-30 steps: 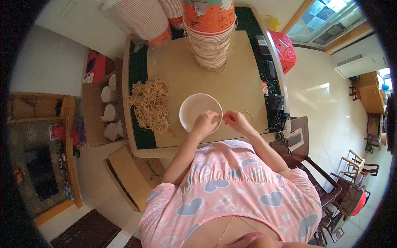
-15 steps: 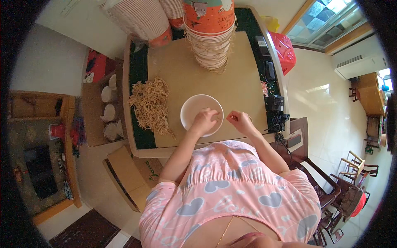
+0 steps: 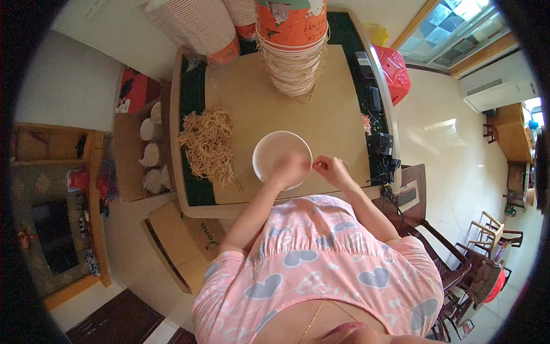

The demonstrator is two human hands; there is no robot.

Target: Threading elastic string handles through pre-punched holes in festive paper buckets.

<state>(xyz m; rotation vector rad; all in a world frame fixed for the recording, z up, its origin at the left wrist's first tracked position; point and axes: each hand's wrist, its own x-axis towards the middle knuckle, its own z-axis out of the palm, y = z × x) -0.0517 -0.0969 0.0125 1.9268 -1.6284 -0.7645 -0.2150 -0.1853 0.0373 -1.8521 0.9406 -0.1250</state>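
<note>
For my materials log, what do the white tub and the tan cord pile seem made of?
White tub: perhaps coated paper, given its smooth, satin-looking wall; plastic is possible.
Tan cord pile: likely paper or natural fibre, judging by its matte, kinked strands.

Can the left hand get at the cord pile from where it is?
Probably yes: the left hand is at the white bowl and must clear its rim, but only brown board seems to lie between bowl and cord pile.
</note>
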